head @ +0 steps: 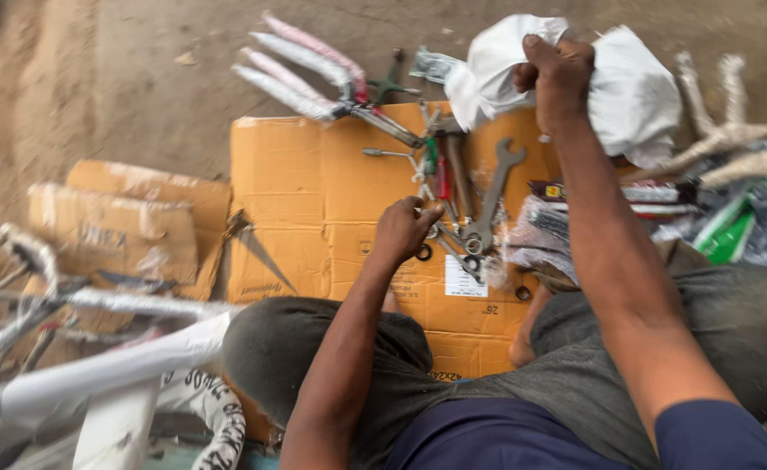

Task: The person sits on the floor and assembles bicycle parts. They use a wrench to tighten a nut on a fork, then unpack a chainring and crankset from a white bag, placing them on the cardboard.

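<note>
1. Lying flat on the dirt ground, a big orange cardboard sheet (314,200), serving as work surface in front of the bent knees.
2. Standing at lower left, a white bicycle frame (96,370), blurred, partly wrapped in protective foil, well apart from both hands.
3. Resting at the far right edge of the cardboard sheet, a white plastic bag (636,96), crumpled and bulky.
4. Gripping the top of the white plastic bag, the right hand (559,78), fingers fully curled into a tight fist around a bunch of the material, arm stretched forward.
5. Lying beyond the top edge of the cardboard sheet, wrapped fork blades (301,65), pink and white, side by side.
6. Lying near the middle of the cardboard sheet, a grey open-ended spanner (493,196), among a pile of smaller tools, between the two arms.
7. Reaching down at the left edge of that tool pile, the left hand (405,228), fingers bent and drawn close together, tips touching the small metal pieces; whether something is really pinched between them, cannot tell.
8. Lying just beside the left hand, a small black ring (423,252), flat on the cardboard sheet, seemingly not held.
</note>
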